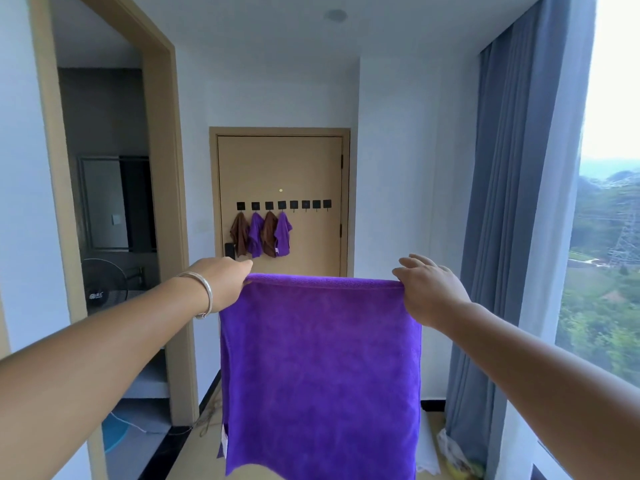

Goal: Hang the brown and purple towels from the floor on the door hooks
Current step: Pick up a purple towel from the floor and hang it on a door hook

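Observation:
A purple towel (pixel 320 368) hangs spread out flat in front of me. My left hand (pixel 221 284) pinches its top left corner and my right hand (pixel 427 289) pinches its top right corner. Straight ahead is a tan door (pixel 311 168) with a row of black square hooks (pixel 304 204). The left hooks carry a brown towel (pixel 239 237), a purple one (pixel 255 233), a second brown one (pixel 269 233) and another purple one (pixel 283 235). The hooks further right are bare. The held towel hides the floor below the door.
An open doorway (pixel 114 216) on the left leads to a dim room with a black fan (pixel 102 285). A blue-grey curtain (pixel 512 237) and a large window (pixel 609 209) line the right side. A white bag (pixel 450 452) lies at the curtain's foot.

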`<state>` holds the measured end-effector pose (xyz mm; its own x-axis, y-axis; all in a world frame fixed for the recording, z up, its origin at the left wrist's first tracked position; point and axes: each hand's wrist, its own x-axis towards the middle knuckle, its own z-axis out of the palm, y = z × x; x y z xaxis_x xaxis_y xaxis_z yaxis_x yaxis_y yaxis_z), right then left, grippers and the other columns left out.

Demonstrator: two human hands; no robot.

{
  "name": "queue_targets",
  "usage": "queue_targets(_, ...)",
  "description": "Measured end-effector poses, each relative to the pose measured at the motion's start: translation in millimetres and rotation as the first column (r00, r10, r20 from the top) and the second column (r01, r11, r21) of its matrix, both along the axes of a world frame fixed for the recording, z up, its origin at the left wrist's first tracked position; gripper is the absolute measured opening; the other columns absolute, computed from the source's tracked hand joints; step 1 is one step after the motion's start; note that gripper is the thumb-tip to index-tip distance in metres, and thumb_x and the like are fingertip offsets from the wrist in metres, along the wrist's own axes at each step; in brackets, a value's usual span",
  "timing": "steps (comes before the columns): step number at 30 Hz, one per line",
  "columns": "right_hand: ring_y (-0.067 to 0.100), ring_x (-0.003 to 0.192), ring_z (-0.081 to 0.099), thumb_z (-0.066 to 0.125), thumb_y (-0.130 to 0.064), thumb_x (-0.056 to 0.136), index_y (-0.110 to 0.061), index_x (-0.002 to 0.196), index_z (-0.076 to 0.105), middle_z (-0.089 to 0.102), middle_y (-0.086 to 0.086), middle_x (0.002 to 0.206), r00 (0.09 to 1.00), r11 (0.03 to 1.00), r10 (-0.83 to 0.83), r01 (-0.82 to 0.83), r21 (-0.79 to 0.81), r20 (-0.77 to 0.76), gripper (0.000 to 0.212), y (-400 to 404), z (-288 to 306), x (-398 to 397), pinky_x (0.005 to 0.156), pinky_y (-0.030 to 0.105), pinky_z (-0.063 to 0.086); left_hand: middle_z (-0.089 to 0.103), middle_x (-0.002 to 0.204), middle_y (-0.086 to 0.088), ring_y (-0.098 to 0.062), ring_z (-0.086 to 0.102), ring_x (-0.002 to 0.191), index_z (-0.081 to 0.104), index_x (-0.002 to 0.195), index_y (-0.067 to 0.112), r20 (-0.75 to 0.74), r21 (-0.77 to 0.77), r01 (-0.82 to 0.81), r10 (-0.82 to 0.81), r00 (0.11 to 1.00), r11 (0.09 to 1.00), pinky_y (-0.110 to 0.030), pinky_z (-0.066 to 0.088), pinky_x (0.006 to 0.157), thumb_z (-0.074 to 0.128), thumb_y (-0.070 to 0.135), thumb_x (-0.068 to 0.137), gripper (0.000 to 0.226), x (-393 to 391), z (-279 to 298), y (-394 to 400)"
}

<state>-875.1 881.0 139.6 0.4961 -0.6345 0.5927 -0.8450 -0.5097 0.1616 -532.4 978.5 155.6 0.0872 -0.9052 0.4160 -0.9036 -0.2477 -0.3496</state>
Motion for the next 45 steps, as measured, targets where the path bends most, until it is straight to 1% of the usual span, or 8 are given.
queue_targets(6,0.015,0.124,0.039,0.038,-0.008,0.084,-0.023,0.091,0.056,0.052,-0.007,0.110,0.999,0.999,-0.032,0.033,0.007,-0.020,0.025,-52,-7,31,0.092,0.027,0.039,0.060,0.082,0.001,-0.016,0.057,0.068,0.049,0.103,0.021,-0.067,-0.003,0.050,-0.050,0.996,0.999,-0.029,0.043,0.055,0.033,0.019,0.097,0.018,37,-14,-58)
queue_targets(10,0.015,0.128,0.037,0.038,-0.008,0.085,-0.021,0.102,0.061,0.053,-0.007,0.118,0.998,0.999,-0.051,0.051,0.006,-0.026,0.032,-90,0,72,0.097,0.028,0.039,0.063,0.092,0.000,-0.018,0.060,0.077,0.051,0.107,0.023,-0.085,-0.021,0.078,-0.080,0.993,0.997,-0.031,0.048,0.063,0.033,0.021,0.098,0.020,76,-15,-98)
queue_targets(14,0.016,0.125,0.040,0.038,-0.006,0.083,-0.020,0.097,0.061,0.054,-0.006,0.113,0.998,0.998,-0.067,0.067,-0.001,-0.016,0.031,-125,8,117,0.093,0.029,0.040,0.058,0.086,0.002,-0.016,0.056,0.073,0.047,0.094,0.024,-0.096,-0.059,0.100,-0.105,0.990,0.993,-0.033,0.051,0.066,0.033,0.021,0.098,0.015,120,-14,-134)
queue_targets(26,0.015,0.133,0.036,0.039,-0.011,0.090,-0.023,0.120,0.063,0.053,-0.005,0.133,0.998,0.999,-0.047,0.047,0.019,-0.033,0.040,-212,3,218,0.103,0.031,0.037,0.063,0.094,0.005,-0.015,0.060,0.079,0.052,0.110,0.024,-0.120,-0.057,0.108,-0.114,0.986,0.992,-0.035,0.054,0.073,0.032,0.026,0.099,0.023,232,-30,-217)
queue_targets(32,0.014,0.131,0.036,0.038,-0.008,0.088,-0.022,0.117,0.063,0.053,-0.006,0.130,1.000,0.999,-0.012,0.013,0.031,-0.029,0.041,-277,-3,255,0.102,0.029,0.036,0.056,0.073,0.008,-0.011,0.054,0.064,0.044,0.082,0.029,-0.116,-0.044,0.051,-0.056,0.992,0.998,-0.028,0.049,0.059,0.034,0.022,0.098,0.020,260,-33,-262)
queue_targets(35,0.015,0.131,0.037,0.039,-0.007,0.087,-0.021,0.118,0.063,0.054,-0.005,0.131,1.000,1.000,0.002,-0.001,0.021,-0.029,0.042,-318,-4,268,0.102,0.029,0.038,0.054,0.072,0.009,-0.010,0.053,0.063,0.042,0.081,0.030,-0.090,-0.040,0.031,-0.034,0.995,0.999,-0.025,0.042,0.054,0.034,0.021,0.097,0.020,268,-32,-291)
queue_targets(42,0.015,0.128,0.040,0.039,-0.006,0.086,-0.020,0.109,0.066,0.057,-0.006,0.124,0.999,0.999,0.038,-0.038,-0.005,0.026,0.038,-435,17,283,0.097,0.030,0.041,0.057,0.074,0.009,-0.012,0.055,0.066,0.047,0.086,0.028,-0.051,-0.063,0.000,-0.003,0.999,0.998,-0.029,0.048,0.061,0.035,0.017,0.096,0.018,276,2,-382)
queue_targets(45,0.015,0.128,0.041,0.039,-0.006,0.084,-0.020,0.106,0.066,0.057,-0.007,0.121,0.998,0.999,0.048,-0.048,-0.007,0.039,0.037,-484,28,289,0.094,0.030,0.043,0.051,0.069,0.007,-0.014,0.050,0.063,0.046,0.086,0.023,-0.033,-0.073,-0.005,0.003,0.999,0.997,-0.029,0.038,0.055,0.034,0.016,0.095,0.016,275,18,-420)
